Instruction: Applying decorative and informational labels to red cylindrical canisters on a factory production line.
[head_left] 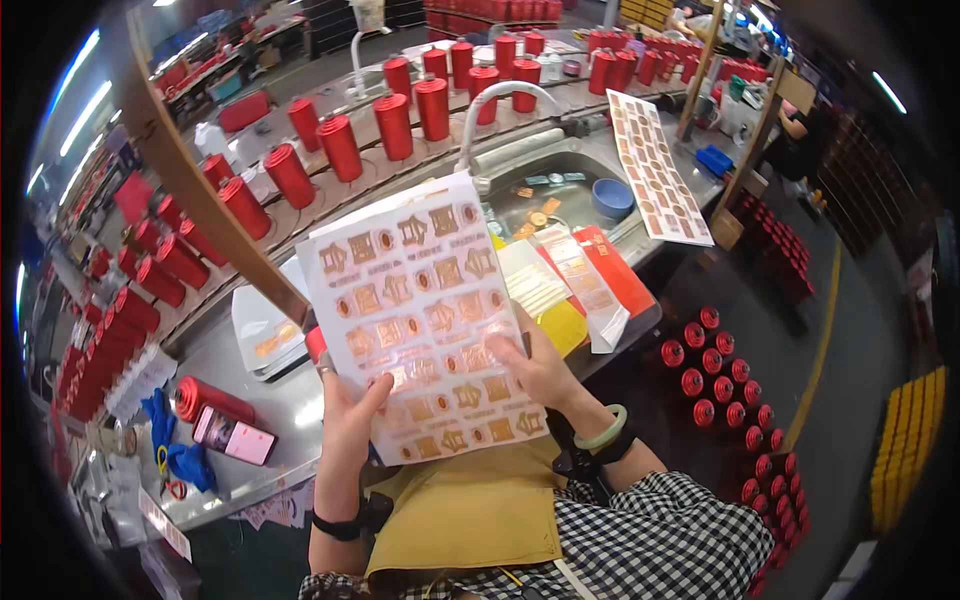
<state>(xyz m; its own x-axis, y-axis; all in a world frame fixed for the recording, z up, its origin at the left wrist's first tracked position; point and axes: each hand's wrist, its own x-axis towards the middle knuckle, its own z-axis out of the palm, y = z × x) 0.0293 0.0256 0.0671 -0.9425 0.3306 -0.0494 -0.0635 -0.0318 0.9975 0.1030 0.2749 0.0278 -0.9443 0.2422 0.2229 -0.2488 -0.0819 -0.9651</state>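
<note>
Before me a white sheet of gold-brown decals (432, 305) is held up in both hands, and further white edges show behind its top. My left hand (345, 412) is closed on its lower left edge, thumb on the printed face. At the right edge my right hand (545, 370) grips it, thumb also on the front and the other fingers hidden behind. Just beyond the sheet is a metal sink (500, 212) with loose decals in the water and a blue bowl (612, 198). Another decal sheet (655, 165) hangs over the sink's right side.
A wooden post (190, 165) slants down left of the sheet, beside a white tray (247, 335). Nearby lie a phone (236, 437), a red bottle (213, 399) and blue gloves (188, 463). Red paper (612, 272) lies right. Red bottles (392, 128) line the ledge behind.
</note>
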